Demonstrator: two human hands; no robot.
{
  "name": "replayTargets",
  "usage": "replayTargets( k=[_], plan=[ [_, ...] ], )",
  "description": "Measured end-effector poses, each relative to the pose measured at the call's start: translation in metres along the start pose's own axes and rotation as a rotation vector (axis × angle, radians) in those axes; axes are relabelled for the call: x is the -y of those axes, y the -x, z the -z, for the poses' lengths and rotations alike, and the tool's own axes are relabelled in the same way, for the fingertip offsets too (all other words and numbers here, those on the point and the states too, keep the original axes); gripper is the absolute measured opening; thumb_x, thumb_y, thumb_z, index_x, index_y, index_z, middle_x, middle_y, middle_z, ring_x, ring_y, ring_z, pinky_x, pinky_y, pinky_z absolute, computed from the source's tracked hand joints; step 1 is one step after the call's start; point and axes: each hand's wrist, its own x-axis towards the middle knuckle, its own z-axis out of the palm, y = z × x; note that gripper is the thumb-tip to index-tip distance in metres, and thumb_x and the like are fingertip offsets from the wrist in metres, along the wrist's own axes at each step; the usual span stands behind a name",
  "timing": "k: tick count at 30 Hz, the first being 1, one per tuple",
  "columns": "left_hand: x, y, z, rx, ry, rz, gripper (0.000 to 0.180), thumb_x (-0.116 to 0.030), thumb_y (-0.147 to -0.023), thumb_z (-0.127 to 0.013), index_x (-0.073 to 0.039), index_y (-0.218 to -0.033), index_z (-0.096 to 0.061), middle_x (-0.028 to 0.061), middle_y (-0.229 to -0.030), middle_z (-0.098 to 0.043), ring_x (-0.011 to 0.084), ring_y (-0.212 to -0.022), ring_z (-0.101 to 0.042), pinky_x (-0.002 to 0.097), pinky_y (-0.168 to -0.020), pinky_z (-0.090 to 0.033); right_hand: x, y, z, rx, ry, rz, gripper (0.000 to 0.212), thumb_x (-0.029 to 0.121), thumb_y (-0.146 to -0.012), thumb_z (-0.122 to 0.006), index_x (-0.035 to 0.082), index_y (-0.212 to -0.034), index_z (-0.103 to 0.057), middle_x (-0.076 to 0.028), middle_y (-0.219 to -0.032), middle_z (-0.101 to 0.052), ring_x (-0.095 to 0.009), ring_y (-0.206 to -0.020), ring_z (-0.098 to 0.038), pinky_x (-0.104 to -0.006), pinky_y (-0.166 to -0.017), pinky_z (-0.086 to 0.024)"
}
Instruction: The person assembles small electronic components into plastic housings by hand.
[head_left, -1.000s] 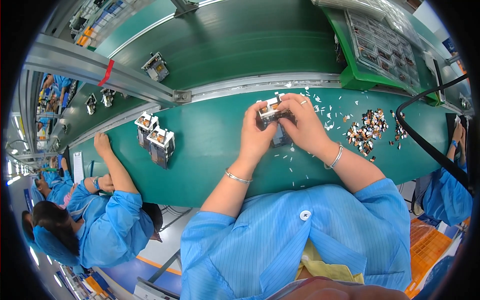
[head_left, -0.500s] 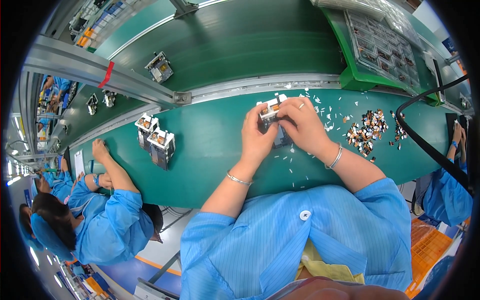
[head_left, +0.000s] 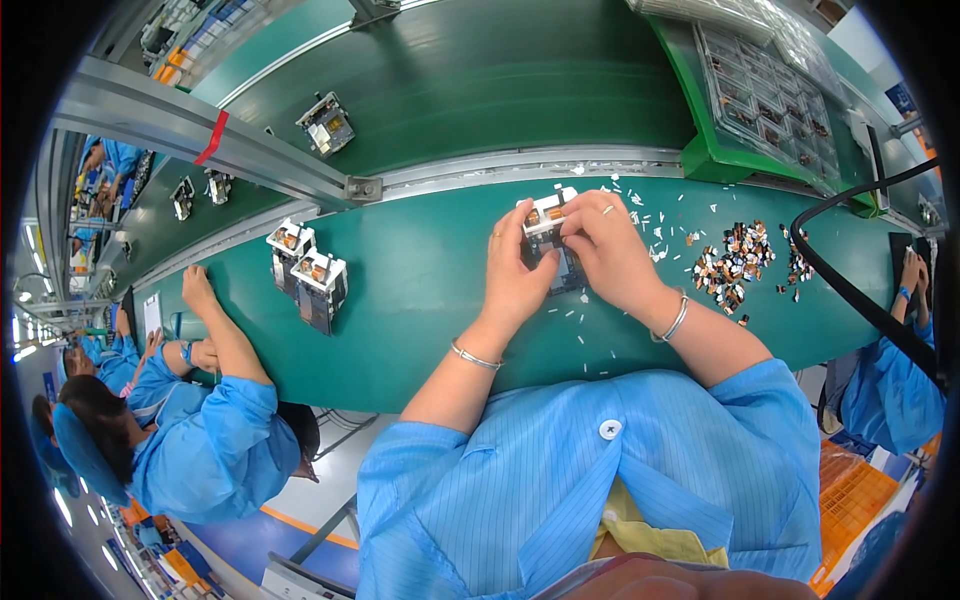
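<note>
Between my hands, near the far edge of the green bench, stands an electronic module [head_left: 545, 214] with a white frame on top, copper-orange parts inside it and a dark body below. My left hand [head_left: 514, 268] is closed around its left side, thumb across the front. The fingers of my right hand [head_left: 612, 245] are bent and press on the right end of the white frame; any small part under those fingertips is hidden. Left of my hands, two similar modules stand close together: a rear one [head_left: 288, 240] and a front one [head_left: 320, 285].
Right of my hands lie scattered white slips [head_left: 655, 228] and a pile of small copper, black and white parts [head_left: 735, 268]. A black cable [head_left: 835, 260] arcs over the bench. Beyond the rail, a conveyor [head_left: 500, 90] carries a module [head_left: 325, 124] and a green stand [head_left: 720, 165] bears clear trays [head_left: 770, 100]. A co-worker's arm [head_left: 232, 335] rests at left.
My hands stay on the module; the right fingers have shifted slightly on its white frame. The whole view has tilted a little, and the co-worker at left has moved slightly.
</note>
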Motion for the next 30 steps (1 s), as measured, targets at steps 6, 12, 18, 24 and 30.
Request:
replayTargets(
  k=[6, 12, 18, 24, 30],
  plan=[
    [-0.001, 0.0, -0.001, 0.007, -0.01, 0.015, 0.067, -0.005, -0.078, -0.064, -0.006, -0.141, -0.042, 0.0181, -0.137, -0.044, 0.0325, -0.125, -0.045, 0.0397, -0.102, -0.042, 0.003, 0.001, -0.005, -0.04, 0.052, -0.001, 0.016, -0.005, -0.078, -0.065, 0.003, -0.09, -0.057, -0.012, -0.109, -0.058, -0.034, -0.11, -0.05, -0.041, -0.094, -0.043],
    [0.001, -0.001, -0.003, -0.028, -0.023, 0.004, 0.064, -0.005, -0.079, -0.064, -0.005, -0.139, -0.044, 0.0188, -0.134, -0.047, 0.0329, -0.124, -0.046, 0.0398, -0.102, -0.042, 0.003, 0.006, -0.012, -0.096, 0.048, 0.005, 0.018, -0.006, -0.078, -0.065, 0.003, -0.091, -0.056, -0.012, -0.109, -0.058, -0.034, -0.111, -0.05, -0.0406, -0.094, -0.044],
    [-0.003, -0.002, -0.005, -0.057, -0.004, 0.022, 0.058, -0.006, -0.079, -0.065, -0.006, -0.134, -0.049, 0.018, -0.132, -0.049, 0.0313, -0.118, -0.051, 0.0383, -0.096, -0.046, 0.001, 0.007, -0.012, -0.108, 0.052, 0.035, 0.018, -0.006, -0.077, -0.064, 0.003, -0.09, -0.056, -0.012, -0.109, -0.057, -0.033, -0.111, -0.05, -0.0408, -0.094, -0.043],
    [0.009, -0.009, -0.005, -0.033, 0.17, 0.076, 0.053, -0.004, -0.076, -0.067, -0.006, -0.127, -0.054, 0.0137, -0.122, -0.053, 0.0235, -0.101, -0.058, 0.033, -0.083, -0.05, -0.001, 0.003, -0.007, -0.048, 0.031, 0.032, 0.018, -0.005, -0.077, -0.065, 0.003, -0.09, -0.056, -0.012, -0.108, -0.057, -0.034, -0.11, -0.049, -0.041, -0.094, -0.043],
    [-0.006, -0.01, -0.001, -0.015, 0.095, 0.097, 0.05, -0.002, -0.075, -0.067, -0.005, -0.123, -0.056, 0.0133, -0.117, -0.055, 0.0216, -0.095, -0.059, 0.0314, -0.082, -0.051, -0.002, 0.002, -0.004, -0.002, -0.137, -0.147, 0.03, -0.003, -0.079, -0.065, 0.006, -0.105, -0.055, -0.013, -0.124, -0.05, -0.034, -0.119, -0.045, -0.0404, -0.097, -0.044]
  ],
)
